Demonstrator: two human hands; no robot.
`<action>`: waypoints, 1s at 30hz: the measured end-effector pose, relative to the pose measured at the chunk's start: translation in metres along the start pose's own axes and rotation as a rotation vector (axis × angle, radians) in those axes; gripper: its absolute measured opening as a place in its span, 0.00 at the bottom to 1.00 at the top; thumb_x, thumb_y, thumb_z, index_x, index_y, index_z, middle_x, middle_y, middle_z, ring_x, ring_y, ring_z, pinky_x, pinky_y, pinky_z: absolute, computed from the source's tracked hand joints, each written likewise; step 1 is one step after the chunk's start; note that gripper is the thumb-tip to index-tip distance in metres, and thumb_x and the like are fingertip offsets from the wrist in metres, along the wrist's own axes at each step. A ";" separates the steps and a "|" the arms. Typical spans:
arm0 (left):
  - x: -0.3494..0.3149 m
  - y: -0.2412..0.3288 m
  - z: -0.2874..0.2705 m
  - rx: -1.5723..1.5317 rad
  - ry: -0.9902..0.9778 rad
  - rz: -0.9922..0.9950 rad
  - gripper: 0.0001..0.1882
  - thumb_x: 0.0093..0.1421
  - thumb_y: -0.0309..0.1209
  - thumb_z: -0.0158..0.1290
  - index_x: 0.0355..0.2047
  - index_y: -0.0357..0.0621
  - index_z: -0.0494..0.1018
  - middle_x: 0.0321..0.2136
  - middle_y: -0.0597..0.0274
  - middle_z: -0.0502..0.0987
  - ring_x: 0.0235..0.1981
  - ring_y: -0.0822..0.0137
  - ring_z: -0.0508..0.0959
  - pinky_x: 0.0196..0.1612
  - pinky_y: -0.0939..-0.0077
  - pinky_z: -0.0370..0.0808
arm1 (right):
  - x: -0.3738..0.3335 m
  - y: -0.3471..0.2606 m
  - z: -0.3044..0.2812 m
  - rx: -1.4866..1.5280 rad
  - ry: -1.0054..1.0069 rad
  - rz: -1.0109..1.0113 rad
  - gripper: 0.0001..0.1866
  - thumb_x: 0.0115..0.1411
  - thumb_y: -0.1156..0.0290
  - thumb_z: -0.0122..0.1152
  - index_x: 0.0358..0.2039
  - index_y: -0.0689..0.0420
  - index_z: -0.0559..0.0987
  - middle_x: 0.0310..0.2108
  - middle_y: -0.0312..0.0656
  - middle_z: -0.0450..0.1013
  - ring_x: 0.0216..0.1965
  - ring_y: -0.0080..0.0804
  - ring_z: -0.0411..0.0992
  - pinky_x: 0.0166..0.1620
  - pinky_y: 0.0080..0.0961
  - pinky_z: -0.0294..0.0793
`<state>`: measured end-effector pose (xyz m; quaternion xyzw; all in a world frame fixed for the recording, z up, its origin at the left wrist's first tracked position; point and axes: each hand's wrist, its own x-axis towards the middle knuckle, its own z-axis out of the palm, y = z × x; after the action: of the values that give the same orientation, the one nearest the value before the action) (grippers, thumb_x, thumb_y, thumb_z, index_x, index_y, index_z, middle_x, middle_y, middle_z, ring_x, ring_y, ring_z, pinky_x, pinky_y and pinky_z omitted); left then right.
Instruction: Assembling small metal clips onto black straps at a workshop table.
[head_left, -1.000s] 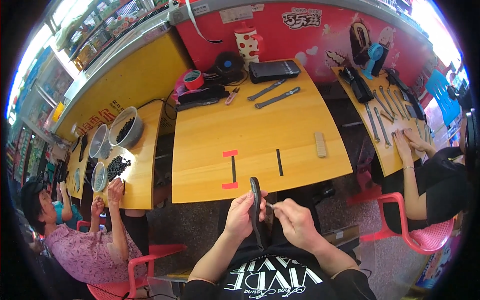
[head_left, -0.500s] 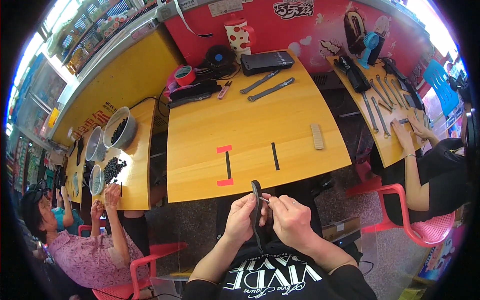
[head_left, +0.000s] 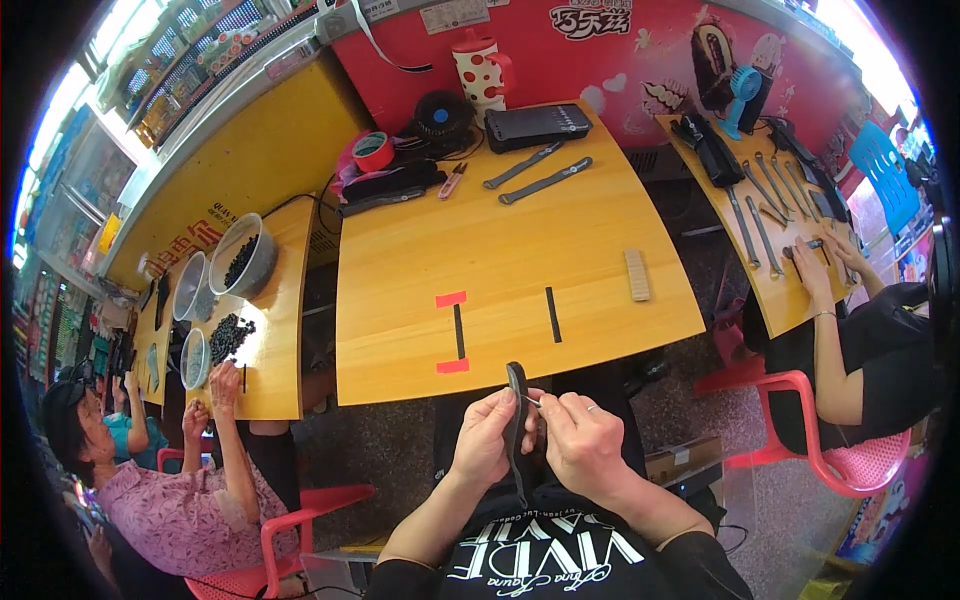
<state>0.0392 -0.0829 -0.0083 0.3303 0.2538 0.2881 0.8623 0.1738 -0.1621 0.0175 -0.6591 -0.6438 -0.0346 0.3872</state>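
Just off the near edge of the wooden table point(head_left: 420, 330), my left hand point(head_left: 482, 440) is closed on a black strap point(head_left: 516, 378). The strap stands roughly upright, its rounded upper end above my thumb and its tail hanging toward my lap. My right hand point(head_left: 585, 440) pinches a thin, light metal tool point(head_left: 534, 402), whose tip meets the strap's side beside my left fingers. What kind of tool it is stays hidden by my fingers. On the table ahead lie two flat grey straps point(head_left: 545, 181) and a dark phone-like slab point(head_left: 538, 125).
Red tape pieces point(head_left: 452, 366) and black strips point(head_left: 555, 315) mark the tabletop, with a ribbed beige block point(head_left: 637, 275) at right. Red-rimmed tape roll point(head_left: 373, 152) and pink cutter point(head_left: 452, 182) lie farther back. People work at side tables; the left one holds plastic tubs point(head_left: 245, 260) of black pieces.
My hands keep nearly the same grip and place on the strap and tool. The whole view has shifted very slightly. At the right table, the other person's hands have moved a little.
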 end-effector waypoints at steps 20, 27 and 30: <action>0.000 -0.001 0.002 -0.033 -0.005 0.002 0.19 0.73 0.37 0.39 0.47 0.31 0.72 0.25 0.62 0.74 0.21 0.71 0.73 0.27 0.80 0.69 | 0.002 -0.002 0.001 0.036 0.004 0.027 0.17 0.44 0.83 0.62 0.38 0.62 0.79 0.23 0.38 0.71 0.23 0.34 0.74 0.24 0.26 0.73; 0.000 -0.003 0.000 -0.011 0.019 0.011 0.19 0.72 0.37 0.41 0.45 0.31 0.73 0.25 0.62 0.75 0.20 0.72 0.73 0.25 0.81 0.69 | 0.002 -0.002 0.001 -0.039 -0.005 -0.012 0.17 0.44 0.81 0.62 0.38 0.64 0.79 0.22 0.39 0.69 0.22 0.33 0.73 0.23 0.26 0.71; 0.000 -0.002 0.002 0.053 0.065 0.036 0.19 0.72 0.37 0.43 0.43 0.30 0.74 0.24 0.62 0.75 0.19 0.72 0.72 0.23 0.81 0.69 | 0.003 -0.003 -0.002 -0.132 -0.024 -0.071 0.16 0.43 0.79 0.61 0.37 0.66 0.78 0.22 0.40 0.68 0.21 0.32 0.71 0.21 0.25 0.69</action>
<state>0.0410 -0.0850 -0.0080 0.3482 0.2831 0.3070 0.8392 0.1727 -0.1614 0.0217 -0.6605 -0.6676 -0.0827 0.3335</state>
